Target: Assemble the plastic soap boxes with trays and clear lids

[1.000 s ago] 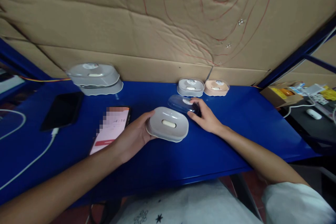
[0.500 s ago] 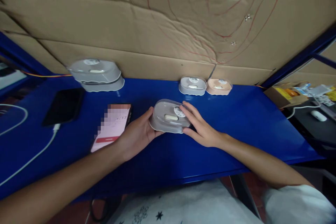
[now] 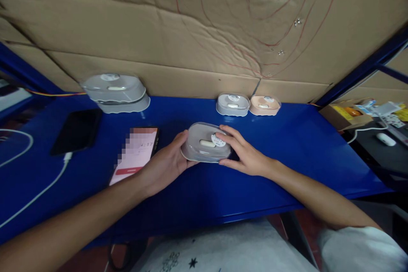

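See the gray box (image 3: 200,155) in the middle, over the blue table (image 3: 197,204). Clamped at nine o'clock by the left hand (image 3: 165,170) and, with its clear lid (image 3: 199,131), at three o'clock by the right hand (image 3: 250,155). Hold level. Press gently all round the rim, without squeezing hard, to avoid bending thin plastic.

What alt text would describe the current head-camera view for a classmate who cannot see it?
Left hand and right hand hold a grey oval dish with a clear lid above a blue table. Behind are similar grey dishes and a peach one; two phones lie at left.
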Demonstrator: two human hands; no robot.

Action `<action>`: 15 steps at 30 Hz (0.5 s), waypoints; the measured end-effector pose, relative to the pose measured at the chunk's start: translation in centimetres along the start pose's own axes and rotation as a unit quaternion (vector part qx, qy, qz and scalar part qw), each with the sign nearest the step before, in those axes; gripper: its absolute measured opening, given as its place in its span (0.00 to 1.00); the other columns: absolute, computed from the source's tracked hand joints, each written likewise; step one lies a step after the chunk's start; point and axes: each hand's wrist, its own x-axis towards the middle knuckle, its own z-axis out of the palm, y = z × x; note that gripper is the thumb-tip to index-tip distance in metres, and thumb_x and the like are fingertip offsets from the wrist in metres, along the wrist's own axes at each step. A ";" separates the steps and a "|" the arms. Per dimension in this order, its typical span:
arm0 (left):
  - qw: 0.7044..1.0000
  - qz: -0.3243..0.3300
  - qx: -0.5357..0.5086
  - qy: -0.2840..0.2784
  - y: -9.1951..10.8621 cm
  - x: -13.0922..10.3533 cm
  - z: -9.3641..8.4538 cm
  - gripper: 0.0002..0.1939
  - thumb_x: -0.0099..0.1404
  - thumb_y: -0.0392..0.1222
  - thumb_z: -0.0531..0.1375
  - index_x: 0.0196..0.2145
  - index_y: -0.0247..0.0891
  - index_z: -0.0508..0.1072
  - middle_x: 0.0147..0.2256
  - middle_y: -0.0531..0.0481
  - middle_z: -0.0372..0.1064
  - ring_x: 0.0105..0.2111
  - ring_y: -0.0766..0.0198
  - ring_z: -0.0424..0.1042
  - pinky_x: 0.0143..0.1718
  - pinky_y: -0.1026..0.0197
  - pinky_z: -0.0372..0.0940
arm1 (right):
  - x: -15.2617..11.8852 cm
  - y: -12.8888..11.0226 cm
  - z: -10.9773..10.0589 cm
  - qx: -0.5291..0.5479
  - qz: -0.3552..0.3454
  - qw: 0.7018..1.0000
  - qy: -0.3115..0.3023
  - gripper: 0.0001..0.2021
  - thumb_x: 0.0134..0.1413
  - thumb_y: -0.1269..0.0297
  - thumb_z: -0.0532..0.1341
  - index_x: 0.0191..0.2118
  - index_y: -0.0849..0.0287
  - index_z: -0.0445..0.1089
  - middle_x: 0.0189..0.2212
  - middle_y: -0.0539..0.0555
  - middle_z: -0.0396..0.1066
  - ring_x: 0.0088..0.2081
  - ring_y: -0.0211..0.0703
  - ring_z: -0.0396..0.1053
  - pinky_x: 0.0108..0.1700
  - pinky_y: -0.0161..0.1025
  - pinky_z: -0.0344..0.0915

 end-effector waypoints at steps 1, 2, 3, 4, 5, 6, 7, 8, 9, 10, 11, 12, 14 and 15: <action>1.000 0.002 0.009 0.003 0.0 -0.1 0.1 0.18 0.79 0.53 0.57 0.58 0.43 0.76 0.60 0.44 0.76 0.63 0.50 0.71 0.60 0.51 0.70 | 0.0 0.0 0.0 0.000 -0.001 1.000 0.002 0.41 0.69 0.52 0.64 0.78 0.42 0.42 0.76 0.62 0.44 0.78 0.60 0.46 0.75 0.64 0.54; 1.000 0.003 0.019 0.005 0.1 -0.1 0.1 0.18 0.78 0.53 0.59 0.59 0.43 0.75 0.61 0.44 0.75 0.63 0.49 0.71 0.60 0.51 0.70 | -0.1 0.0 -0.1 -0.002 -0.002 1.000 0.004 0.41 0.69 0.51 0.65 0.78 0.42 0.43 0.76 0.62 0.45 0.77 0.60 0.47 0.75 0.64 0.55; 1.000 0.003 0.030 0.006 0.1 -0.2 0.1 0.19 0.77 0.54 0.60 0.59 0.44 0.74 0.61 0.44 0.74 0.63 0.49 0.71 0.59 0.51 0.70 | -0.1 0.0 -0.1 -0.003 -0.004 1.000 0.005 0.42 0.68 0.51 0.66 0.78 0.42 0.43 0.75 0.62 0.45 0.77 0.61 0.47 0.75 0.64 0.55; 0.999 0.003 0.042 0.005 0.1 -0.2 0.2 0.20 0.76 0.55 0.61 0.60 0.44 0.73 0.62 0.44 0.74 0.63 0.48 0.71 0.58 0.51 0.71 | -0.1 0.0 -0.2 -0.004 -0.004 1.000 0.005 0.42 0.67 0.51 0.67 0.77 0.42 0.44 0.75 0.62 0.46 0.77 0.61 0.48 0.75 0.64 0.56; 0.999 0.006 0.054 0.003 0.1 -0.3 0.2 0.21 0.76 0.55 0.61 0.60 0.44 0.73 0.63 0.43 0.73 0.62 0.48 0.71 0.57 0.51 0.71 | -0.1 0.0 -0.3 -0.004 -0.004 1.000 0.005 0.42 0.66 0.51 0.67 0.77 0.43 0.45 0.75 0.62 0.46 0.77 0.61 0.48 0.75 0.63 0.56; 0.998 0.013 0.066 0.000 0.1 -0.3 0.2 0.23 0.75 0.56 0.62 0.61 0.45 0.72 0.63 0.43 0.72 0.62 0.47 0.71 0.57 0.52 0.71 | -0.1 0.0 -0.4 -0.003 -0.003 1.000 0.003 0.42 0.66 0.51 0.67 0.77 0.43 0.45 0.75 0.62 0.45 0.77 0.61 0.48 0.75 0.63 0.56; 0.997 0.023 0.079 -0.004 0.1 -0.4 0.2 0.23 0.74 0.57 0.63 0.61 0.45 0.72 0.64 0.43 0.71 0.62 0.46 0.71 0.56 0.52 0.71 | -0.1 0.0 -0.5 0.000 -0.004 1.000 0.000 0.42 0.65 0.51 0.68 0.76 0.43 0.45 0.76 0.62 0.44 0.77 0.61 0.47 0.75 0.63 0.55; 0.995 0.035 0.096 -0.008 0.0 -0.5 0.1 0.24 0.73 0.58 0.63 0.62 0.47 0.71 0.64 0.43 0.70 0.62 0.45 0.71 0.56 0.52 0.72 | 0.0 0.1 -0.5 0.002 -0.006 1.000 -0.001 0.43 0.65 0.50 0.68 0.76 0.44 0.45 0.76 0.62 0.43 0.77 0.60 0.46 0.75 0.63 0.55; 0.992 0.047 0.118 -0.014 -0.1 -0.7 0.1 0.25 0.73 0.59 0.64 0.62 0.48 0.70 0.65 0.44 0.69 0.63 0.45 0.70 0.56 0.52 0.72 | 0.0 0.1 -0.5 0.004 -0.009 1.000 0.001 0.44 0.64 0.51 0.69 0.76 0.44 0.43 0.77 0.62 0.42 0.78 0.60 0.45 0.75 0.63 0.55; 0.987 0.059 0.147 -0.019 -0.1 -0.8 0.0 0.26 0.72 0.59 0.64 0.63 0.50 0.69 0.66 0.45 0.68 0.64 0.44 0.68 0.56 0.51 0.71 | 0.0 0.2 -0.4 0.001 -0.014 1.000 0.005 0.46 0.64 0.51 0.69 0.77 0.44 0.41 0.77 0.63 0.42 0.78 0.61 0.45 0.75 0.64 0.55; 0.980 0.073 0.184 -0.024 -0.2 -1.1 0.0 0.27 0.72 0.59 0.64 0.63 0.51 0.69 0.66 0.46 0.67 0.65 0.44 0.67 0.58 0.51 0.70 | 0.0 0.3 -0.3 -0.006 -0.020 1.000 0.013 0.48 0.64 0.52 0.69 0.77 0.44 0.38 0.77 0.63 0.42 0.78 0.61 0.45 0.75 0.65 0.55; 0.970 0.090 0.225 -0.028 -0.2 -1.3 -0.1 0.27 0.72 0.60 0.64 0.64 0.52 0.68 0.67 0.47 0.66 0.66 0.45 0.65 0.60 0.51 0.68 | -0.1 0.4 -0.1 -0.018 -0.027 0.999 0.023 0.49 0.65 0.53 0.68 0.78 0.44 0.35 0.77 0.64 0.42 0.78 0.62 0.45 0.75 0.66 0.55; 0.944 0.128 0.304 -0.032 -0.1 -1.7 0.0 0.29 0.72 0.60 0.64 0.65 0.52 0.66 0.68 0.47 0.64 0.67 0.46 0.63 0.66 0.51 0.62 | -0.1 0.6 0.4 -0.051 -0.042 0.997 0.043 0.51 0.66 0.56 0.67 0.78 0.43 0.30 0.76 0.64 0.43 0.77 0.63 0.45 0.74 0.67 0.56; 0.931 0.143 0.334 -0.035 0.0 -1.9 0.1 0.29 0.72 0.60 0.64 0.66 0.50 0.65 0.68 0.46 0.64 0.68 0.46 0.62 0.68 0.50 0.59 | -0.1 0.6 0.6 -0.066 -0.049 0.995 0.051 0.52 0.66 0.55 0.68 0.79 0.42 0.28 0.76 0.64 0.43 0.77 0.64 0.46 0.74 0.68 0.56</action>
